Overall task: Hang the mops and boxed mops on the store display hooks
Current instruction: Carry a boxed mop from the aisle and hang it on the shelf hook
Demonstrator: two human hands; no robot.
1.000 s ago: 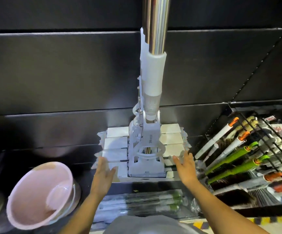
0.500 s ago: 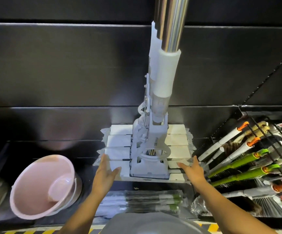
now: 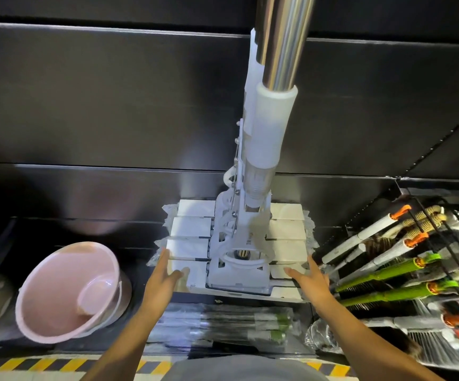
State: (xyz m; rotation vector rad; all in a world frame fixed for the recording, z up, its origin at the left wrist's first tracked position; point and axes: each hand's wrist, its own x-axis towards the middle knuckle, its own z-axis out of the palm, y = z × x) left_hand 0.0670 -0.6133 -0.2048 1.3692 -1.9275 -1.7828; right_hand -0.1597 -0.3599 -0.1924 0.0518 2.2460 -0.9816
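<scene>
Several white flat mops hang in a row against the black wall panel, their steel handles (image 3: 283, 42) rising past the top of the view. Their white mop heads (image 3: 192, 244) are stacked front to back in clear wrapping. My left hand (image 3: 165, 273) lies with straight fingers against the left end of the front mop head. My right hand (image 3: 309, 279) touches its right end, fingers extended. The hooks themselves are out of view.
A pink bucket (image 3: 66, 294) with a smaller bowl inside sits low on the left. Wrapped mops with green parts (image 3: 231, 323) lie below the hanging heads. Brushes and brooms with green and orange handles (image 3: 388, 273) fill wire racks on the right. Yellow-black floor tape (image 3: 57, 364) runs along the bottom.
The view has shifted so the mops sit further right. Both hands stay at the ends of the front mop head, the right one having slid slightly lower and outward.
</scene>
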